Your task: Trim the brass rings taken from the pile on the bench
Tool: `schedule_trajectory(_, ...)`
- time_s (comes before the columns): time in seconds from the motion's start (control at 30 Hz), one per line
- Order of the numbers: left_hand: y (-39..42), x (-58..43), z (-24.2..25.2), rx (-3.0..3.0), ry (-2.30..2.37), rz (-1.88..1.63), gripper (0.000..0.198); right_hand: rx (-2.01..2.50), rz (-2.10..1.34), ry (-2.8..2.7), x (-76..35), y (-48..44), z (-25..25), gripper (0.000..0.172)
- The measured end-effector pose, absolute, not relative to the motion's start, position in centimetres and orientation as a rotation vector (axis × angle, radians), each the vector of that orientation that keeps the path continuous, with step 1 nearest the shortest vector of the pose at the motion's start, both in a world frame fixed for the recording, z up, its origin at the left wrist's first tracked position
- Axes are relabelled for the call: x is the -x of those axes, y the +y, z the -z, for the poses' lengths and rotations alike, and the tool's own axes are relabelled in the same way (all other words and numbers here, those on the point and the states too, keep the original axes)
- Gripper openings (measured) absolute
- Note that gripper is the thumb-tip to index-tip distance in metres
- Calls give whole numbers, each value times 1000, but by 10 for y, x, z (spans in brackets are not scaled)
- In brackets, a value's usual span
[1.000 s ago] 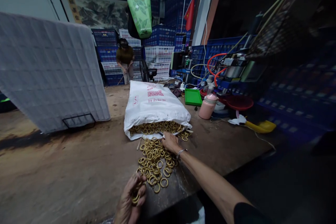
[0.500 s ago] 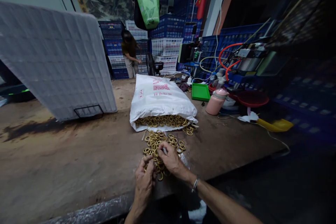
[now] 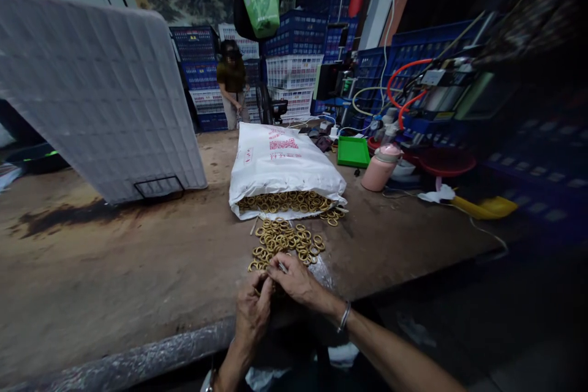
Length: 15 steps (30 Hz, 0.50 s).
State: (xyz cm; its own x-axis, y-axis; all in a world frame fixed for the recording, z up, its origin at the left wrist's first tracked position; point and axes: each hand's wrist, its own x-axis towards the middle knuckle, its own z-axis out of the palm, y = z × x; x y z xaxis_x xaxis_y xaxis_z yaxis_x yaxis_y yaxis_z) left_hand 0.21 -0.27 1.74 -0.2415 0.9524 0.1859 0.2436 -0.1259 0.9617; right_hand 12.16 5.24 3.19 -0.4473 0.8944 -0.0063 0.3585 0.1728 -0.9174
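A loose pile of brass-coloured rings (image 3: 282, 236) lies on the table in front of the open mouth of a white woven sack (image 3: 285, 165). More rings show inside the sack. At the near side of the pile, my left hand (image 3: 252, 309) is closed in a pinch; what sits between its fingertips is hidden. My right hand (image 3: 298, 282) is closed too, wearing a bracelet at the wrist, with a slim silvery piece (image 3: 282, 267) showing between thumb and fingers. The fingertips of both hands meet or nearly meet above the nearest rings.
A grey ribbed panel (image 3: 101, 98) stands upright on a black wire stand at left. Toward the right are a green tray (image 3: 353, 152), a pink bottle (image 3: 382, 168), a red bowl (image 3: 445, 162) and a yellow scoop (image 3: 487, 207). A person (image 3: 233, 86) stands behind, near stacked crates (image 3: 294, 73).
My right hand has drawn back from the pile toward my left hand, and their fingertips have come together. The view has tipped slightly down. The person behind has straightened up.
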Motion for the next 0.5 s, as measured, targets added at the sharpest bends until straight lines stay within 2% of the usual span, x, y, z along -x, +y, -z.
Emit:
schedule_trajectory(0.33, -9, -5, -21, -627, 1207, -1209, 31, 1140, -1463, -1714, -119, 51, -31, 23)
schedule_trajectory(0.5, -12, -6, -32, -556, 1023, -1236, 27, 1041, -1591, -1645, -118, 51, -29, 29)
